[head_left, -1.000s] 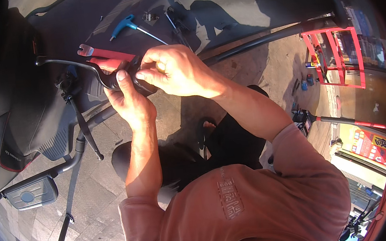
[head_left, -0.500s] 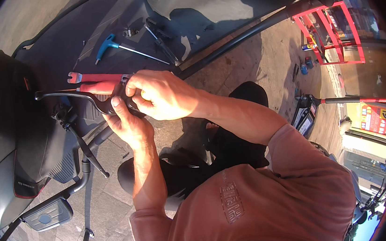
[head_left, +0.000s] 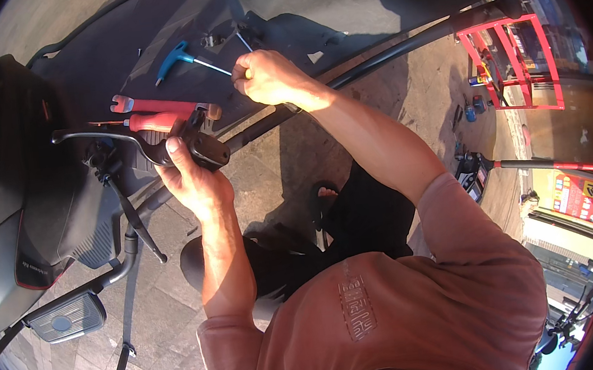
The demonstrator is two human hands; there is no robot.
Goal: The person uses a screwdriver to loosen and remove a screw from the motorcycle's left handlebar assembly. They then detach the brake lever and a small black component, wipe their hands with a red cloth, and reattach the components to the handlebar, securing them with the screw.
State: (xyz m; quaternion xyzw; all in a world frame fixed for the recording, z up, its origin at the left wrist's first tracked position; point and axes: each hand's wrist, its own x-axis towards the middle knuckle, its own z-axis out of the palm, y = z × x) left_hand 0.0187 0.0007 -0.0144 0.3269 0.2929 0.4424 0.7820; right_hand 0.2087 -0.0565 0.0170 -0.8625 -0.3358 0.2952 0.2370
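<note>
My left hand (head_left: 199,188) is closed around a black brake lever assembly (head_left: 208,151), its thumb on top and its long curved lever (head_left: 99,132) stretching to the left. My right hand (head_left: 267,80) is closed on a screwdriver, whose thin shaft (head_left: 244,42) sticks out past the fingers; most of its handle is hidden. A blue T-handle hex key (head_left: 173,59) lies beside it, its rod reaching to my right fingers. Just beyond the lever assembly lie a red-handled screwdriver (head_left: 154,122) and a red forked pry tool (head_left: 158,105).
These tools rest on the dark footboard (head_left: 111,67) of a vehicle, edged by a black tube (head_left: 370,59). A small metal part (head_left: 210,41) sits near the hex key. A ribbed foot pedal (head_left: 69,321) projects at lower left. At right stand a red rack (head_left: 547,61) and a floor jack (head_left: 474,170).
My right hand has left the lever assembly, moved away up and to the right, and taken hold of the screwdriver. My left hand still holds the lever assembly.
</note>
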